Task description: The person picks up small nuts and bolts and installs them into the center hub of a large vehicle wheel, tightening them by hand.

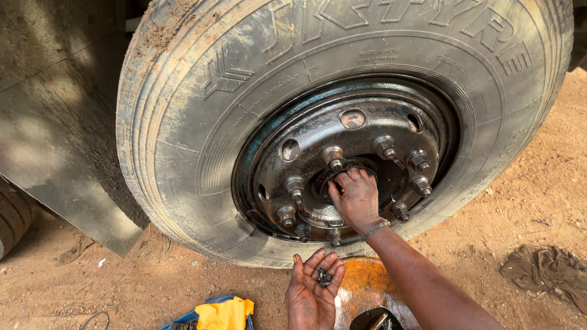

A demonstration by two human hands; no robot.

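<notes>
A large dusty truck tyre (183, 122) on a greasy steel rim (367, 131) fills the view, ringed with several wheel nuts on studs. My right hand (356, 197), a bracelet on its wrist, reaches into the hub centre (391, 180) and its fingers press on the hub's edge. Below the tyre my left hand (313, 292) lies palm up, cupping a few small dark metal bits (324, 278).
An orange drum-like thing (365, 284) lies under my arm. A yellow and blue cloth (223, 313) lies on the reddish dirt at bottom centre, a dark rag (547, 272) at right. A grey mudflap and body panel (55, 134) stand at left.
</notes>
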